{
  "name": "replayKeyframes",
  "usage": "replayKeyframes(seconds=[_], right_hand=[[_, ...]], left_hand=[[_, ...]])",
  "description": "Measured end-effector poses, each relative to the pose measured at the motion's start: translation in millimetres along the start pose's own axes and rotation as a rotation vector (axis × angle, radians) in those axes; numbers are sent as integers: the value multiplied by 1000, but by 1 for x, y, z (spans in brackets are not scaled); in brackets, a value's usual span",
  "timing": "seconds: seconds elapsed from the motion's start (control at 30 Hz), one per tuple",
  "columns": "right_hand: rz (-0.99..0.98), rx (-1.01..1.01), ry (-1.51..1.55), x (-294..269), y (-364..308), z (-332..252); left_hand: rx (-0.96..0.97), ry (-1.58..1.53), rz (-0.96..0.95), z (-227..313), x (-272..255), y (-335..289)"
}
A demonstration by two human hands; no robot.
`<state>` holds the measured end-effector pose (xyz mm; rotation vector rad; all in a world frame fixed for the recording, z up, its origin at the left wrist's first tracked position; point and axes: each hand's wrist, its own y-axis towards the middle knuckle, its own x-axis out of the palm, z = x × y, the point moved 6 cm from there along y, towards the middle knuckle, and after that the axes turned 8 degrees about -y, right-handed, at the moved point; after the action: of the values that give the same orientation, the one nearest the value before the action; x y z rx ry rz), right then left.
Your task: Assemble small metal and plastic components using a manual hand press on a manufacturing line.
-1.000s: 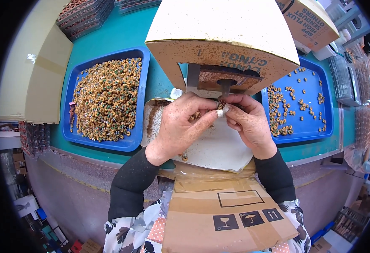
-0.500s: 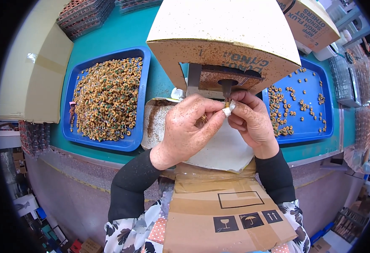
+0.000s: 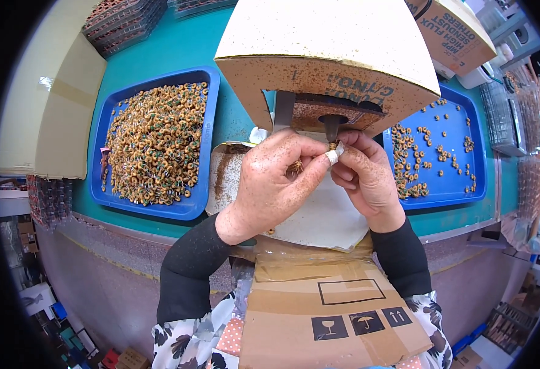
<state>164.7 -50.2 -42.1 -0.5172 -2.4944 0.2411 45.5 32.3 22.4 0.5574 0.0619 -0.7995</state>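
Note:
My left hand and my right hand meet below a cardboard-covered machine. Between their fingertips is a small copper-coloured wire-wound ring coil, touching or just under the machine's tapered metal spindle. White tape shows at the pinched fingertips, seemingly wrapped round a digit of my right hand. More coils sit in the curled fingers of my left hand, partly hidden. Brown specks cover both hands.
On the left, a blue tray holds a heap of ring coils; on the right, another blue tray has scattered ones. A speckled white sheet lies below my hands. Cardboard covers my lap. A tall carton stands at left.
My left hand and forearm have shifted slightly left. A small coil now shows on the white sheet beside my left wrist. The fingertips stay together under the spindle.

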Motion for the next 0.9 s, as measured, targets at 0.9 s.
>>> replayKeyframes(seconds=[0.9], right_hand=[[0,-10,8,3,3,2]], left_hand=[[-58,1,6,0,-3,2]])
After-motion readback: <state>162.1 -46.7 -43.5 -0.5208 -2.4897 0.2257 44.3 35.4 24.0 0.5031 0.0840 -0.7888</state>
